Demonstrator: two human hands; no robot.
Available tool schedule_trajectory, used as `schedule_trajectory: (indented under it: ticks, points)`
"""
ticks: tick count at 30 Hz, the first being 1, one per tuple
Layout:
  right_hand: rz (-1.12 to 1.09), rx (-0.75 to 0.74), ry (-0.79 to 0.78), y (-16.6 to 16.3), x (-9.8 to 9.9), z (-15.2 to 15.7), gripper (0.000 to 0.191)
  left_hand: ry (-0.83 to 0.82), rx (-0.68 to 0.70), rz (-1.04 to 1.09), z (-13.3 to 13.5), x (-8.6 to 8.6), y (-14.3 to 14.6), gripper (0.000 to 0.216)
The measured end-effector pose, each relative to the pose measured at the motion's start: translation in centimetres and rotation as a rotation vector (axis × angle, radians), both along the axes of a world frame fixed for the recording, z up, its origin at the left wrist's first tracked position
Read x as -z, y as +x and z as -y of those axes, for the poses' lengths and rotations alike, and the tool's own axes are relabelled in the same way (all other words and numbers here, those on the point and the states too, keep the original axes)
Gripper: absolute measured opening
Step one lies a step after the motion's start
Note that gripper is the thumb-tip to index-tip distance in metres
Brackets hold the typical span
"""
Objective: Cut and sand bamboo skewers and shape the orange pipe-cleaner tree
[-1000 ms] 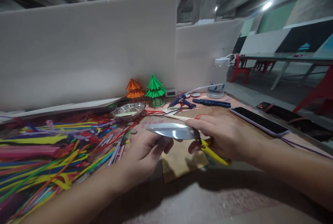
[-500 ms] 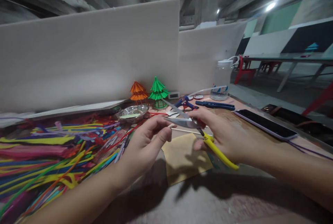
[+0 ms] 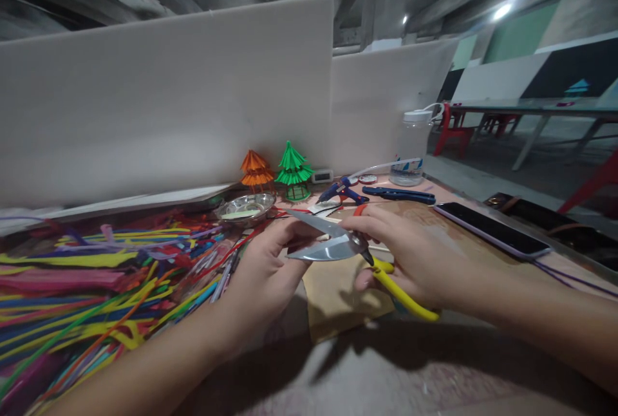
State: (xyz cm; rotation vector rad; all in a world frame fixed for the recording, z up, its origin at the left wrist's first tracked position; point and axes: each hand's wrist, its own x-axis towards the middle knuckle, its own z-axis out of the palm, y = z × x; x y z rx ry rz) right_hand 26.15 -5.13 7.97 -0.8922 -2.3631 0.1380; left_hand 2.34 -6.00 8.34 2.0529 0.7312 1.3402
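My right hand (image 3: 396,248) grips a pair of scissors (image 3: 333,249) with yellow handles and wide steel blades. The blades are parted and point left, across the fingertips of my left hand (image 3: 270,268). That hand is closed in a pinch, its fingertips partly behind the blades, so what it holds is hidden. Below the scissors a square of yellowish paper (image 3: 338,306) lies on the table. Past my hands stand a green tree model (image 3: 292,171) and an orange tree model (image 3: 255,170) with pleated tiers.
Many coloured fuzzy stems (image 3: 87,287) cover the left side. At the back are a metal bowl (image 3: 246,207), a blue glue gun (image 3: 338,189) and a water bottle (image 3: 408,152). A blue utility knife (image 3: 398,195) and a phone (image 3: 492,229) lie at right.
The scissors have tilted and shifted left and down, their blades now covering my left fingertips. A small pale tip seen between those fingers before is now hidden.
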Motion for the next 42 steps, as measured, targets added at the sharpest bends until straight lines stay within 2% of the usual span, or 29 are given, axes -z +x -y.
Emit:
schedule_trajectory:
  ticks: [4,11,17,20,23,27,31,36,42]
  points:
    - [0.007,-0.018,-0.004,0.0,-0.2,0.3,0.064,0.099,-0.054,-0.066,0.0,0.3,-0.3,0.028]
    - [0.063,-0.014,0.062,0.1,-0.7,0.7,0.058,0.133,-0.058,-0.1,0.2,0.2,-0.2,0.02]
    - [0.143,-0.021,0.279,0.6,-0.5,0.3,0.056,0.096,-0.036,-0.112,0.3,1.1,-0.4,0.019]
    - [0.127,-0.026,0.32,0.8,0.0,0.1,0.044,0.072,-0.013,-0.093,0.2,1.6,-0.6,0.012]
    - [0.068,-0.016,0.229,0.7,-0.1,0.0,0.04,0.029,-0.008,-0.069,0.2,1.5,-0.5,0.018]
    - [-0.059,0.043,0.051,0.5,-1.3,-0.2,0.052,-0.006,0.009,-0.002,0.3,0.8,-0.3,0.018]
    - [-0.109,0.097,0.01,0.4,-1.6,-0.4,0.059,-0.012,0.013,-0.003,0.3,0.4,-0.2,0.021]
    - [-0.069,0.04,-0.058,0.1,-1.0,-0.1,0.063,0.001,-0.034,-0.011,0.1,0.7,-0.3,0.025]
    - [0.022,0.039,-0.04,0.0,-0.7,0.2,0.066,0.135,-0.066,-0.078,0.1,0.4,-0.3,0.015]
